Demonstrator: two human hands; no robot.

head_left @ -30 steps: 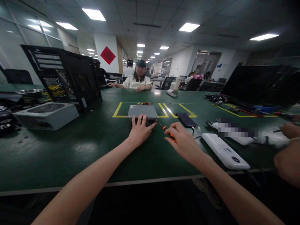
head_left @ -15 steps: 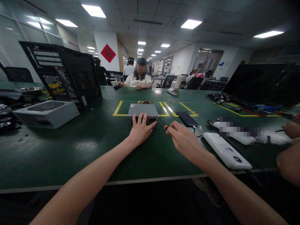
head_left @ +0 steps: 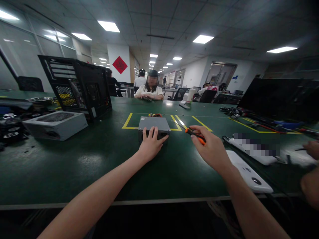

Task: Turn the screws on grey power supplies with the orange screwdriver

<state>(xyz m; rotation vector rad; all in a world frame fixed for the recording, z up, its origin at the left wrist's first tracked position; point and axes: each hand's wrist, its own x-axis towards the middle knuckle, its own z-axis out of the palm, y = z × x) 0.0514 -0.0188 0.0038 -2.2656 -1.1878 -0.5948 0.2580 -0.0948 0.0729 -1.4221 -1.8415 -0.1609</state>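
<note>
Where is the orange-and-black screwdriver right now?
In the head view, the screwdriver is in the right hand, right of centre, to the right of the gray box that the left hand touches.

1. The bare left hand (head_left: 150,146) has slender, tapering fingers (head_left: 151,132) and a narrow wrist (head_left: 141,157)
2. The bare right hand (head_left: 213,150) has a similar slim build
3. The smooth, bare left forearm (head_left: 107,189) and right forearm (head_left: 249,202) widen away from the wrists
</note>
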